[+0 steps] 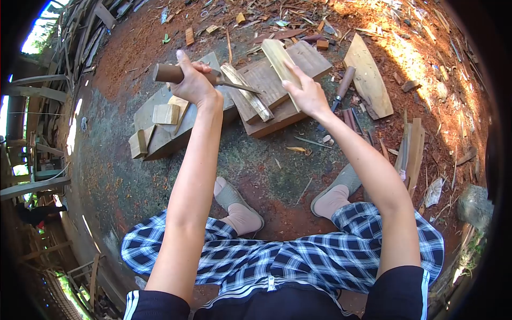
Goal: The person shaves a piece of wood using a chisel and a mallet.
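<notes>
My left hand (196,84) is wrapped round the brown wooden handle of a chisel (169,74). The chisel's metal blade points right, over a narrow rough strip of wood (255,101) on a brown wooden block (310,60). My right hand (308,96) grips the near end of a pale wood piece (276,57), its fingers along the right side. That piece lies slanted across the same block, its far end towards the back. Left of it, a second long block (184,130) carries small offcuts, among them a squared pale piece (165,114).
Right of the blocks lie a wooden-handled tool (345,84) and a flat pale board (368,74). Wood strips (414,152) lie further right. Shavings and scraps cover the ground behind. My sandalled feet (234,202) are in front of the blocks. Stacked timber (69,42) stands at far left.
</notes>
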`<state>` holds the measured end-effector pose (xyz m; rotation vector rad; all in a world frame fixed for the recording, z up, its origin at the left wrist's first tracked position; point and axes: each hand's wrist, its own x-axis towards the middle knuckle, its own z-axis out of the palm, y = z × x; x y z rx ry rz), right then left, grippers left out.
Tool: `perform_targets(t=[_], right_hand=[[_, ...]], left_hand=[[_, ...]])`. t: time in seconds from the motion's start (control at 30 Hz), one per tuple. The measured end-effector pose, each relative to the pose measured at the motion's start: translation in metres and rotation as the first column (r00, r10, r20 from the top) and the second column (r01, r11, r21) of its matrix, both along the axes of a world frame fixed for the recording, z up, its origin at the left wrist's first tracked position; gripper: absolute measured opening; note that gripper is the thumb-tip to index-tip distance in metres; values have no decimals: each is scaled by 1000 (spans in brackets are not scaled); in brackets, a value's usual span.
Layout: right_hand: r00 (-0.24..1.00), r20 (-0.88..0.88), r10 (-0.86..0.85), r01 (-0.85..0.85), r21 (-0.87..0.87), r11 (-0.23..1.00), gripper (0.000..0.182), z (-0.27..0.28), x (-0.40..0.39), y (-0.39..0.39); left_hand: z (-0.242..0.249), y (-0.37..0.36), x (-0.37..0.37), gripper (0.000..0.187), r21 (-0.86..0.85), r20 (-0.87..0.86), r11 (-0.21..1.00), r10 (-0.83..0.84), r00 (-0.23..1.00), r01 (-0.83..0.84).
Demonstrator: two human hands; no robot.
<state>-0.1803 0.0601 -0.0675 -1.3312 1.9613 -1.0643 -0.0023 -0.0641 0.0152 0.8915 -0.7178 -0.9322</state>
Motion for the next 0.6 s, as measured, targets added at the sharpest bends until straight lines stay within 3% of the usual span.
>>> perform_targets(t=[0.07, 0.13, 0.27, 0.33, 0.6], right_hand=[[991, -116, 67, -43, 196, 980, 63, -13, -2, 6], [974, -208, 89, -44, 211, 977, 62, -19, 0, 13], [965, -254, 65, -14, 195, 981, 62, -18, 3, 13], [963, -264, 58, -4, 199, 980, 62, -18, 3, 15], [962, -266, 60, -4, 204, 979, 61, -18, 3, 14]], left_hand=[[14, 5, -3, 33, 19, -149, 999, -33, 988, 37], [19, 6, -7, 32, 41, -186, 997, -58, 981, 67], [25, 21, -24, 31, 29, -65, 979, -198, 978, 201], [21, 25, -32, 34, 24, 140, 981, -193, 971, 191], [21, 31, -52, 28, -153, 321, 953, -201, 926, 260]])
